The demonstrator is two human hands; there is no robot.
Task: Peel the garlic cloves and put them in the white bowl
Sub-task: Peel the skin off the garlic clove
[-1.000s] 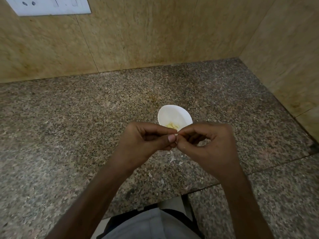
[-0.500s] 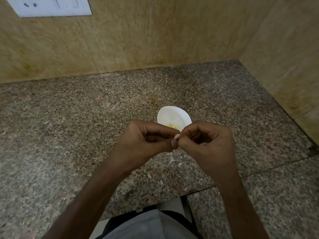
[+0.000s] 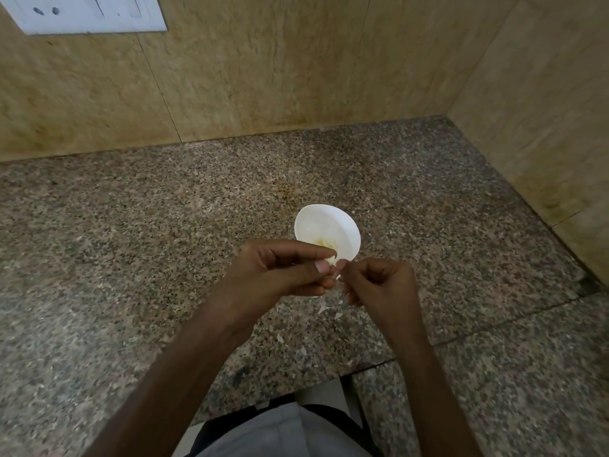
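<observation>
Speckled granite countertop, seam on right side. White bowl sits mid-counter. White peel scraps scattered on stone just in front of bowl, toward near edge.

speckled counter, perhaps a wall socket

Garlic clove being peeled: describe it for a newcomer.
On the granite counter, find the white bowl. At its near rim, the left hand and right hand pinch the garlic clove, a pale nub. Unlike the flat peel flakes below, it is held.
</observation>
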